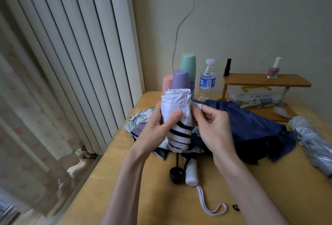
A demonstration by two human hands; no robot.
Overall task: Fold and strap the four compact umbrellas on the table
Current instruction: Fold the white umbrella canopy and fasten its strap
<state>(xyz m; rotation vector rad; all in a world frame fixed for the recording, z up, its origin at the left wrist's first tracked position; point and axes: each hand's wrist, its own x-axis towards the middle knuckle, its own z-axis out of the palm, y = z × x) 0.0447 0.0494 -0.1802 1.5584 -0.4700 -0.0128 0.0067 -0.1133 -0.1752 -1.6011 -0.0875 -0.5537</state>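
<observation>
A pale lilac umbrella (pixel 177 102) with black stripes stands upright above the table, rolled up, its white handle (pixel 191 174) and wrist loop below. My left hand (pixel 158 131) grips its canopy, the thumb pressing on the closure strap (pixel 185 110). My right hand (pixel 213 127) pinches the strap's free end (pixel 198 106) beside the roll. A navy umbrella (pixel 251 127) lies loose and unfolded behind. A leaf-print umbrella (pixel 142 118) lies loose at the left, with a black handle (pixel 176 175) showing. A rolled silver-grey umbrella (pixel 312 140) lies at the right.
Pink, purple and green cups (pixel 181 79) and a water bottle (pixel 207 79) stand at the back of the wooden table (pixel 143 188). A small wooden shelf (pixel 265 80) carries a nail polish bottle and a black tube. A radiator and a curtain are at the left.
</observation>
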